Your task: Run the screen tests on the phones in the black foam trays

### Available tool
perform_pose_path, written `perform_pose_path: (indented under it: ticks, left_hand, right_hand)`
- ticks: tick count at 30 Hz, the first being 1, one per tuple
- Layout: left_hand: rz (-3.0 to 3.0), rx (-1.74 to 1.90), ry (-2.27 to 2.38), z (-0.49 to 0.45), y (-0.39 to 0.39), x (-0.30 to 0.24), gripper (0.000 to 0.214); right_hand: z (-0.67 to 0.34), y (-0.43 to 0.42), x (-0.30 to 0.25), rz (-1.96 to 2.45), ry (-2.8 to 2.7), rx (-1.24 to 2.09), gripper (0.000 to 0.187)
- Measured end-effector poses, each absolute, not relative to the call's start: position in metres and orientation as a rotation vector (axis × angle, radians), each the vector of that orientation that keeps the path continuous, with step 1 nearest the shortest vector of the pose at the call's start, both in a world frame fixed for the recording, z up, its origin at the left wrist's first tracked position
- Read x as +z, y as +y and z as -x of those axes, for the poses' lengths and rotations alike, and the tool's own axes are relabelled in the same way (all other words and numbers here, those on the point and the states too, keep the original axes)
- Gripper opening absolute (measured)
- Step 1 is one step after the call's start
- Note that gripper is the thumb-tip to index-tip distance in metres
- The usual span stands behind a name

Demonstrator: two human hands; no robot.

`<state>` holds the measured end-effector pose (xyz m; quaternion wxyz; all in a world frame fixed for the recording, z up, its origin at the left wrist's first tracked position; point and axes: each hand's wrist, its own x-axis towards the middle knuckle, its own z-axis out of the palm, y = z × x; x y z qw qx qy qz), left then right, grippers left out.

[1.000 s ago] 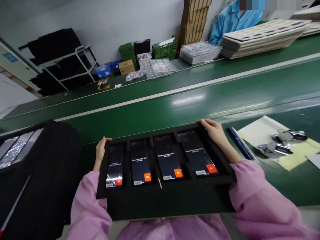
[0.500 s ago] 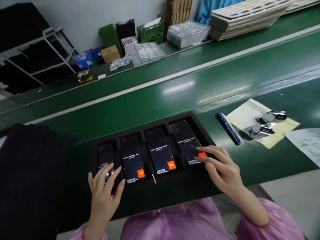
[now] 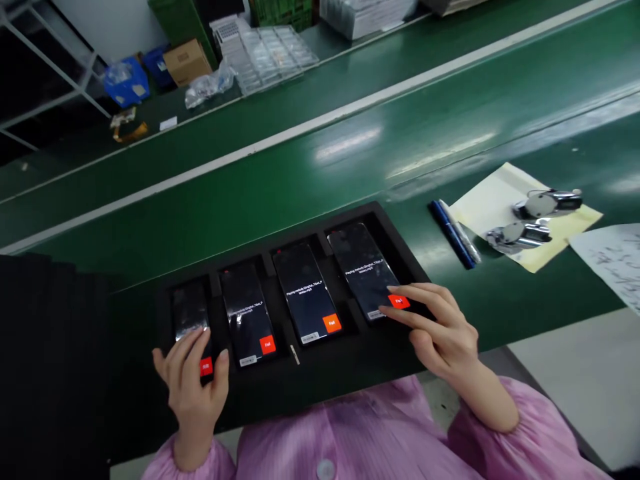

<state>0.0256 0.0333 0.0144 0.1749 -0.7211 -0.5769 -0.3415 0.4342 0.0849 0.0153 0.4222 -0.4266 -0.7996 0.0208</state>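
Several smartphones lie face up in a row, each in its own slot of a black foam tray. My left hand rests over the lower part of the leftmost phone, fingers apart and partly hiding its screen. On the rightmost phone, fingertips of my right hand lie beside its red "Fail" button, the fingers stretched out. Between my hands are the second phone and the third phone; both screens show "Playing melody" text and a red-orange "Fail" box. Neither hand grips anything.
Right of the tray lie two pens, a yellowish paper with two metal devices, and a written sheet. A dark stack stands at left. Behind runs a green belt, with clear plastic trays beyond.
The view has tilted down and shifted a little. My left hand has moved lower on the leftmost phone, uncovering its red button; my right hand stays at the rightmost phone.
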Motion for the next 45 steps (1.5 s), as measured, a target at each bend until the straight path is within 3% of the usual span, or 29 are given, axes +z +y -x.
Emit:
perform_pose_path:
  ticks: [23, 29, 39, 45]
  left_hand:
    - [2.056, -1.020, -1.599, -0.032, 0.023, 0.022, 0.046]
    - [2.260, -0.785, -1.653, -0.031, 0.013, 0.027, 0.037]
    - [2.326, -0.644, -1.724, -0.026, 0.003, 0.023, 0.034]
    - [2.332, -0.706, -1.754, -0.029, 0.002, 0.025, 0.028]
  right_hand:
    - [-0.435, 0.086, 0.021, 1.136, -2.182, -0.033, 0.037]
    - [-0.397, 0.080, 0.038, 0.988, -2.222, 0.096, 0.043]
    - [-0.339, 0.091, 0.039, 0.923, -2.338, 0.177, 0.035]
    - [-0.361, 0.100, 0.041, 0.821, -2.317, 0.007, 0.019]
